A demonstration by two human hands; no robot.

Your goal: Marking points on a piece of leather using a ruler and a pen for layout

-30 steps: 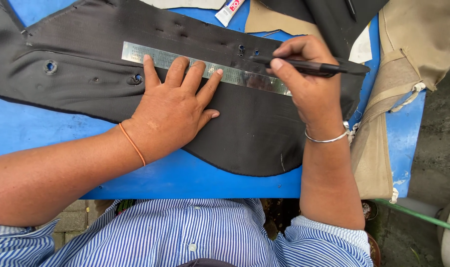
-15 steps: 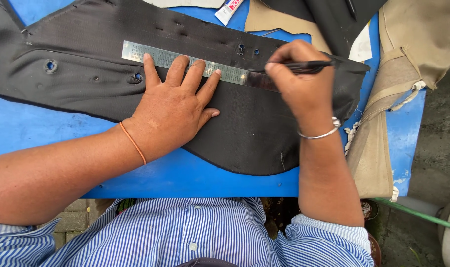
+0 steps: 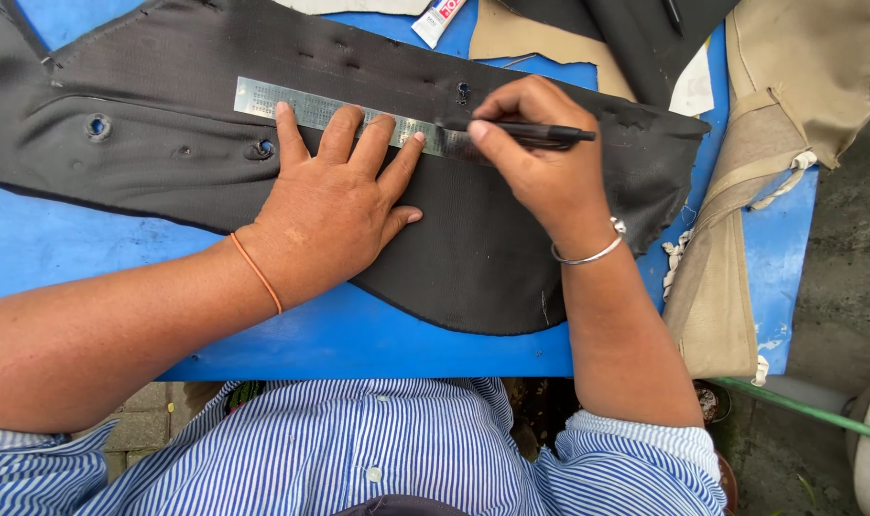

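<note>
Blue table (image 3: 53, 248) under black punched fabric (image 3: 492, 258); left hand (image 3: 335, 215) fingers spread on steel ruler (image 3: 301, 107); right hand (image 3: 540, 167) fingers pinching black pen (image 3: 540, 134)

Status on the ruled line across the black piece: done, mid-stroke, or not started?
Set up: left hand pins the metal ruler flat on the black fabric piece. In hand: right hand holds the black pen at the ruler's edge, mid-length. No drawn line is visible on the dark cloth, so what remains is unclear.

A blue bench (image 3: 91, 248) was seen beneath the work. Folded tan fabric (image 3: 789, 115) was draped over its right edge. A small white tube (image 3: 437, 17) was laid at the top centre, and a green hose (image 3: 798, 409) was seen lower right.
</note>
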